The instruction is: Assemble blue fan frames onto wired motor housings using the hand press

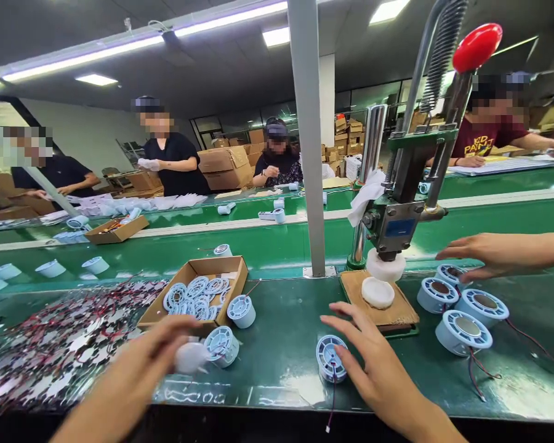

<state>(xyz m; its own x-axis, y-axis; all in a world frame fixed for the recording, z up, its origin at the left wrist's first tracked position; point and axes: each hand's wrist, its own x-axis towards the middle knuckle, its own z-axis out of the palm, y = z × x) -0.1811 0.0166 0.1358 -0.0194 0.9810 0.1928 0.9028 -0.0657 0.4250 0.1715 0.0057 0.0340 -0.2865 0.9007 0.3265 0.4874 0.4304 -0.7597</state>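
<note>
My left hand [152,354], blurred by motion, is closed with a whitish piece [190,358] at its fingertips; its exact kind cannot be made out. Just right of that piece stands a light-blue round housing [222,346], with another blue housing [241,312] behind it. Fingers spread, my right hand [367,351] is at the right side of a spoked blue housing [327,357]. The thumb overlaps its rim, and a thin dark wire with a white connector trails from it toward the table's front edge.
A cardboard box [194,261] holds several blue spoked covers. Wired silvery parts [74,335] cover the left. A hand press [399,215] stands over a white round fixture [377,292]. Another person's hand [489,253] reaches above blue housings [464,332] at right. Several people work behind.
</note>
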